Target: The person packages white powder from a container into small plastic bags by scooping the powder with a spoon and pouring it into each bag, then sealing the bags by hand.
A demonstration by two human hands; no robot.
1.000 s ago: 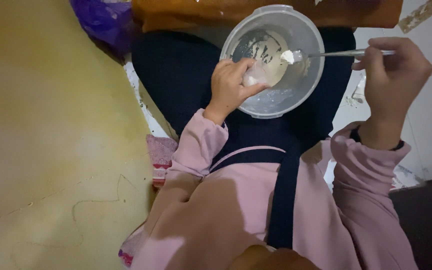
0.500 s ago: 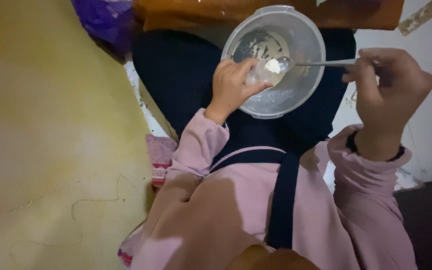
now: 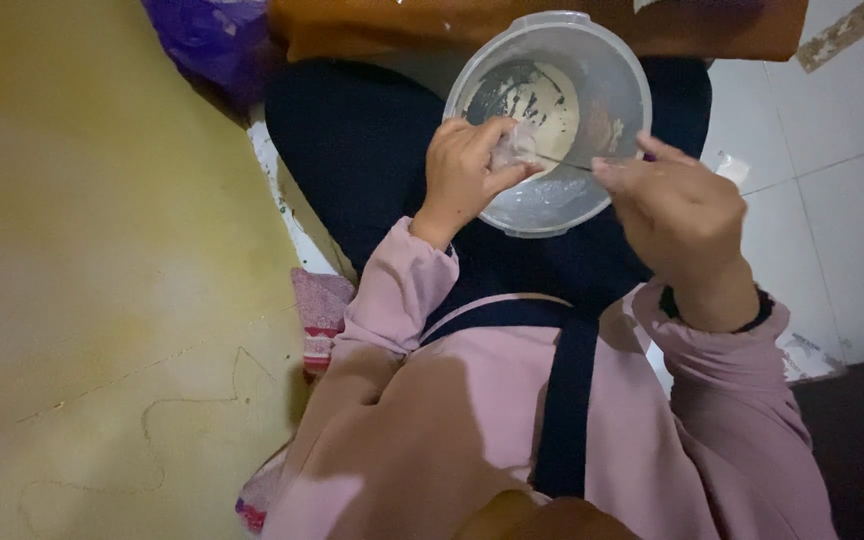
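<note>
Sitting with pink sleeves closest to the camera, you've got your right hand (image 3: 682,215) pinching the handle of a thin metal spoon (image 3: 564,163). It lies nearly level, long axis running right to left, tip pointing at your left hand (image 3: 464,170). That hand's fingers are curled around a small pale lump (image 3: 514,150) over the clear plastic bowl (image 3: 612,70) on your lap. Beyond that sits a purple bag (image 3: 207,35).
</note>
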